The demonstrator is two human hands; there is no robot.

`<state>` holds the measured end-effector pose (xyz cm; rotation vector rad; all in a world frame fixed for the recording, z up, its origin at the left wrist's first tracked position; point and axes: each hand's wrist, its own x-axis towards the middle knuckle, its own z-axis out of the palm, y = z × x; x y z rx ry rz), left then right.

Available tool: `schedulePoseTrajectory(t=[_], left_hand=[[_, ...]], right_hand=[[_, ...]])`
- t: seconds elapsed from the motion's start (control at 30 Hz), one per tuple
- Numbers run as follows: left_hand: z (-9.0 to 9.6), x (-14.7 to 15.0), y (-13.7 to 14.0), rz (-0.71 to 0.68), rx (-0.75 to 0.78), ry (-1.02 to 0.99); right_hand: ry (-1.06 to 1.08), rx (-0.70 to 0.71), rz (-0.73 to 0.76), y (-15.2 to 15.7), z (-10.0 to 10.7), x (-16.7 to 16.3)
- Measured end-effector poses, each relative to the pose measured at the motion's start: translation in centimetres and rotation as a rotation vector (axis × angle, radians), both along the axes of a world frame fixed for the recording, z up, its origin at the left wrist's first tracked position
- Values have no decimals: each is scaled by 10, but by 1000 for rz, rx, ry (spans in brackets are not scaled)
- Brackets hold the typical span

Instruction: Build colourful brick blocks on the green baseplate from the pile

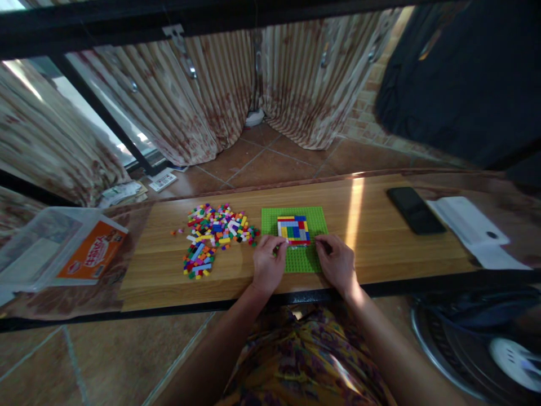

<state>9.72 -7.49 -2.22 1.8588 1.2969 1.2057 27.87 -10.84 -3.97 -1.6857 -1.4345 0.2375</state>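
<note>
A person in a patterned garment (315, 361) has both hands over a green baseplate (302, 263), which lies on a wooden tabletop (380, 248). On the plate, toward its far half, is a low square of coloured bricks (293, 230), with red, yellow, blue, green and white showing. The left hand (269, 260) is at the near left corner of that square, thumb and forefinger drawn close together, the other fingers curled in. The right hand (337, 258) reaches over the plate's right edge, just beside the square, its thumb and forefinger also brought together. The tips are too small from here for me to tell whether either hand pinches a brick.

Left of the plate a loose pile of mixed bricks (224, 226) spreads over the wood, its nearest strays close to the plate's edge. Well off to the right lies a black phone (416, 210), and just past it a white sheet (471, 224). At the far left stands a clear plastic box (31, 248) with an orange label (92, 251). Striped curtains (211, 90) hang beyond the table.
</note>
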Motion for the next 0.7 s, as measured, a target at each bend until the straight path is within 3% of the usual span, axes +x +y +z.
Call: schedulePoseTrajectory(t=[0.43,0.7], left_hand=[[0,3,1,14,-19,-56],[1,1,-1,-3,14,7]], right_hand=[[9,-16,-8,0,1,-1],[-10,-14,1,0,0,0]])
